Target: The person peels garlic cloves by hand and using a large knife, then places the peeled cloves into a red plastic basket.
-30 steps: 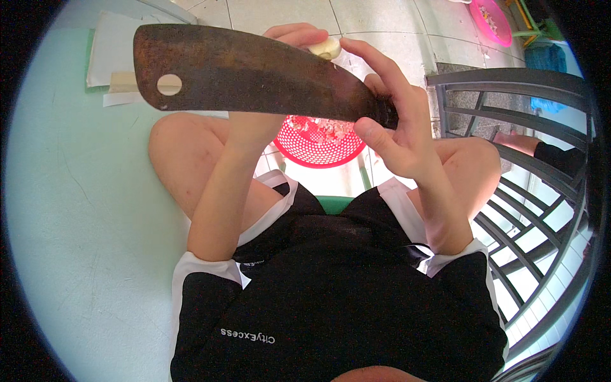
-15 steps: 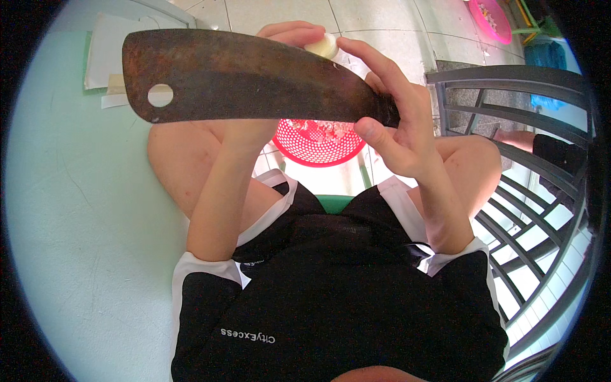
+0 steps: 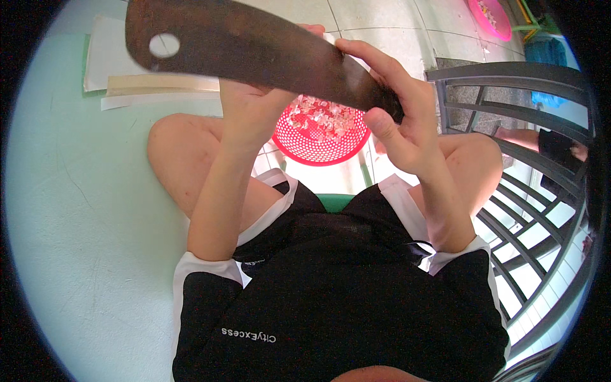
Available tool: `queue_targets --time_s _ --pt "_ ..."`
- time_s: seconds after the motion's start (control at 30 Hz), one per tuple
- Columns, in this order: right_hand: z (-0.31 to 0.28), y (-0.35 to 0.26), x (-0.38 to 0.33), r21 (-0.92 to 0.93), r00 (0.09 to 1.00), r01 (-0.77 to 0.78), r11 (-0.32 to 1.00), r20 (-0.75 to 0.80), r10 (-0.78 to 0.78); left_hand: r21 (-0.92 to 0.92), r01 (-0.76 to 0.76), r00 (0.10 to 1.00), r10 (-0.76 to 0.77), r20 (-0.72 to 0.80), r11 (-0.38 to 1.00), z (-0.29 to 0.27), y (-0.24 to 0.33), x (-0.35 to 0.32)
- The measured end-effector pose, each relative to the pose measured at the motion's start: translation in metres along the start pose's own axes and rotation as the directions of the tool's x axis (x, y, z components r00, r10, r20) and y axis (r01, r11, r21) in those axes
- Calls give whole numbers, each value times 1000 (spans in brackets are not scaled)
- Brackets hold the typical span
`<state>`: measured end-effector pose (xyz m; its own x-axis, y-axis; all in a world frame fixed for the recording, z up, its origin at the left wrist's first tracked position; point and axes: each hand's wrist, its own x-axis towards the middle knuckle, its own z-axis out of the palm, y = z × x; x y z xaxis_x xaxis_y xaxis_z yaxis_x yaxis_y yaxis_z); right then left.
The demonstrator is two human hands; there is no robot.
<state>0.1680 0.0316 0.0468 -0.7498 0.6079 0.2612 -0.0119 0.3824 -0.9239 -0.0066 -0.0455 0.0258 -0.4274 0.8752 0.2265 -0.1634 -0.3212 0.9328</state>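
Note:
A broad, dark cleaver (image 3: 248, 51) with a round hole near its left end spans the upper middle. My right hand (image 3: 410, 127) is closed around it at its narrow right end, thumb below, index finger stretched toward a pale, rounded piece (image 3: 329, 39). Behind the blade, my left hand (image 3: 249, 108) is mostly hidden; its fingertips touch that piece, whose kind I cannot make out. Underneath both hands stands a red perforated basket (image 3: 318, 155) containing many small whitish and reddish chopped pieces (image 3: 323, 120).
Dark metal railings (image 3: 509, 79) curve along the right, with another person's leg (image 3: 519, 137) beyond them. At the upper right is a pink basin (image 3: 491, 19) beside a blue bag (image 3: 546, 54). Flat boards or papers (image 3: 153, 84) lean against the pale green wall (image 3: 83, 223).
The cleaver has risen at its left end and now slants down to the right. More of the basket's contents shows, while the pale piece has become largely hidden.

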Motion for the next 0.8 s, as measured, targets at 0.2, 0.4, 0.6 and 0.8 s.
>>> queue_targets --time_s 0.2,0.4,0.6,0.8 --pt "6 8 1 -61 988 151 987 -13 -152 146 -100 984 75 163 984 -13 -7 4" --pt "5 11 2 -93 982 184 979 -15 -186 25 -3 991 0 136 1000 -11 -5 1" --pt "3 10 2 -67 984 175 982 -18 -177 87 122 990 -128 65 989 -7 4 2" --pt "3 11 0 -96 983 183 978 -2 -184 26 -75 986 70 150 997 -13 -11 2"
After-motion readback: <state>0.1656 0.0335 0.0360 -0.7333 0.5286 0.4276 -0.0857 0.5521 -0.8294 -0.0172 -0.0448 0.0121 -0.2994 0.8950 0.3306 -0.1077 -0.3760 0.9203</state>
